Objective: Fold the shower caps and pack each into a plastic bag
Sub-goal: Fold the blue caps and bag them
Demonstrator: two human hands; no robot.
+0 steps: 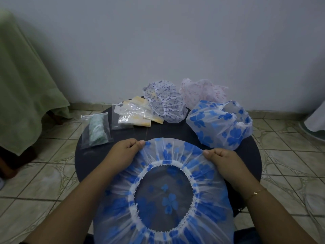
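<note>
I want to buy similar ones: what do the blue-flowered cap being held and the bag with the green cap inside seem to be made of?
Blue-flowered cap: looks like thin, translucent plastic film with printed blue flowers; the dark table shows through it. Its gathered white rim suggests elastic with a lace-like trim. Both the left hand and right hand pinch its edge.

Bag with the green cap: apparently clear, glossy plastic film; the contents show through.

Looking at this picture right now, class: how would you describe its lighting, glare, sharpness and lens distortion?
Head view: dim, flat, bluish light with soft shadows; the dark round table swallows detail; small glints on the clear plastic bags; the floor tiles bow outward at the edges, a wide-angle effect; the blue-flowered shower cap pinched by the left hand and right hand looks fairly sharp.
</note>
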